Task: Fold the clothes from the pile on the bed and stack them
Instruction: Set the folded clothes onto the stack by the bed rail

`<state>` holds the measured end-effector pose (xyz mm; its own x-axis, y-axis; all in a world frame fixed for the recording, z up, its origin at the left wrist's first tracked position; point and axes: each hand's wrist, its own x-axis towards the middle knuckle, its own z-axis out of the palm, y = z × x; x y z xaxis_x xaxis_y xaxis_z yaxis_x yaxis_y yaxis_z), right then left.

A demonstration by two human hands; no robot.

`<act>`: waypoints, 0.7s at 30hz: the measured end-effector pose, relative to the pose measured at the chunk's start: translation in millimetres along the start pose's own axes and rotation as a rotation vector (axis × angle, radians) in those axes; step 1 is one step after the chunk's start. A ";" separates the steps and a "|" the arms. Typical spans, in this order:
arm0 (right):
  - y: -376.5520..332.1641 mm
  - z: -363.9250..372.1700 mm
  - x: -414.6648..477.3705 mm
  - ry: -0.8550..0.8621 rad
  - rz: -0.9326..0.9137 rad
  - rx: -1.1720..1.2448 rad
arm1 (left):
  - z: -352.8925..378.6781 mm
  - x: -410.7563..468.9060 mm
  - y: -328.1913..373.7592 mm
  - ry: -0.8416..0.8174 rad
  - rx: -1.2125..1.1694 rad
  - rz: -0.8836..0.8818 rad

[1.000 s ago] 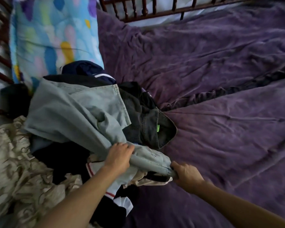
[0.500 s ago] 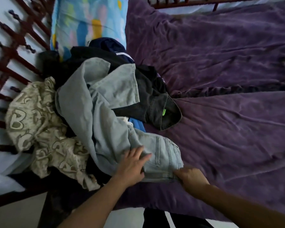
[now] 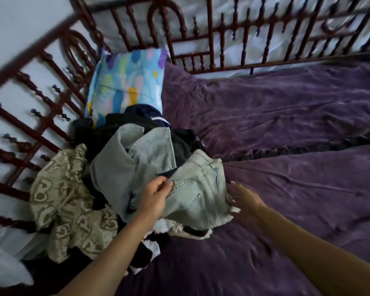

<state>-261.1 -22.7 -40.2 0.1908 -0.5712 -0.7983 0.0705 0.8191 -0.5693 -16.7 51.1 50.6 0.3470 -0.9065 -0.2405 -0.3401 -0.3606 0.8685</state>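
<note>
A pile of clothes (image 3: 107, 146) lies on the left side of the bed, on a purple cover (image 3: 286, 189). On top are light-blue jeans (image 3: 197, 189), with their waist end lifted and turned over toward the pile. My left hand (image 3: 156, 197) pinches the jeans' edge near the waistband. My right hand (image 3: 244, 199) lies just right of the jeans with straight fingers, touching their right edge; its thumb side is hidden by the denim. Dark garments (image 3: 179, 144) and a white-and-dark one (image 3: 152, 246) lie underneath.
A beige patterned garment (image 3: 68, 210) spreads at the pile's left. A colourful pillow (image 3: 128, 86) leans behind the pile. Dark red metal bed rails (image 3: 201, 39) run along the back and left. The purple cover stretches wide to the right.
The jeans' waist end has been lifted off the cover and flipped up toward the pile. My right hand has let go of it and opened. The view has tilted up toward the rails.
</note>
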 end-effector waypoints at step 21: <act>-125.6 311.0 -147.8 -0.547 -0.143 -0.193 | -248.4 -43.7 -5.4 0.318 0.198 0.193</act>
<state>6.4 -24.9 210.4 0.6728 -0.5235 -0.5228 -0.0369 0.6821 -0.7304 187.0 147.2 164.1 0.5025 -0.8598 0.0906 -0.5757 -0.2546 0.7771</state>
